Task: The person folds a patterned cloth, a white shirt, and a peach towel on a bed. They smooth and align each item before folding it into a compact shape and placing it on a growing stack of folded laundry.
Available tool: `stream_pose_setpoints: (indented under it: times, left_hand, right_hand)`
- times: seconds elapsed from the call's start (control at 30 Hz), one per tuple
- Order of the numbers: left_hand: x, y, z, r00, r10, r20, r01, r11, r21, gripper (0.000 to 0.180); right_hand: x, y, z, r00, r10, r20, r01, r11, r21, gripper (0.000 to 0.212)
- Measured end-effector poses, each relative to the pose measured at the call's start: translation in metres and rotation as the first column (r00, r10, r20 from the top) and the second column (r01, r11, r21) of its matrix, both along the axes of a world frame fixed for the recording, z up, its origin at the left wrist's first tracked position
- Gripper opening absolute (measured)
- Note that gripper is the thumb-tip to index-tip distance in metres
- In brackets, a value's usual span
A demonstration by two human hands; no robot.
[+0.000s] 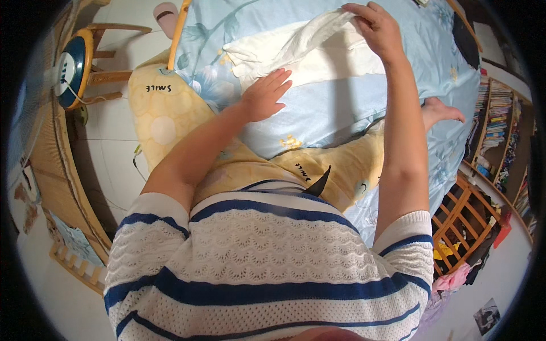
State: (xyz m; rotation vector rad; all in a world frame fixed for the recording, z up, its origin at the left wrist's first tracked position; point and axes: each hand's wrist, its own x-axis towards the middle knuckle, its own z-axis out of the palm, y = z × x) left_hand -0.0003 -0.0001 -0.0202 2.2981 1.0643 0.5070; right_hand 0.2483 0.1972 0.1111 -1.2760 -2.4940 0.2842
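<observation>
A white cloth (324, 67), perhaps a garment, lies stretched across the blue flowered bedding (318, 108). Its far edge is lifted toward the right in a loose fold. My right hand (380, 33) grips that raised fold at the far side, with the fingers closed on the fabric. Near the cloth's left end, my left hand (263, 98) is open, fingers spread and palm down. Its fingertips reach the near edge of the cloth; whether they press on it I cannot tell.
My legs in yellow patterned trousers (165, 108) frame the near side, one bare foot (441, 111) on the bed. A wooden stool (85, 68) with a round device on it stands left. Bookshelves (495, 125) and a slatted wooden rack (463, 221) are at right.
</observation>
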Motion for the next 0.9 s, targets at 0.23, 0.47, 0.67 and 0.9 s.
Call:
stream_pose_setpoints:
  times: [0.23, 0.47, 0.67, 0.9]
  left_hand:
    - [-0.004, -0.002, -0.009, 0.998, 0.001, -0.056, -0.001, 1.0, 0.006, 0.072]
    - [0.002, -0.003, -0.003, 0.991, 0.028, -0.129, -0.041, 0.995, -0.094, 0.071]
    - [0.004, -0.006, -0.002, 0.979, 0.063, -0.194, -0.092, 0.985, -0.146, 0.069]
    - [0.01, -0.005, -0.006, 0.959, 0.068, -0.275, -0.086, 0.995, -0.055, 0.07]
  right_hand:
    - [0.024, -0.016, 0.039, 0.976, 0.067, 0.209, -0.131, 0.942, 0.308, 0.03]
    - [0.121, -0.035, -0.053, 0.771, -0.416, 0.482, 0.245, 0.892, 0.379, 0.034]
    - [0.154, -0.054, -0.116, 0.849, -0.477, 0.227, 0.493, 0.87, -0.019, 0.03]
    - [0.136, -0.012, -0.129, 0.535, -0.787, 0.306, 0.839, 0.452, -0.304, 0.05]
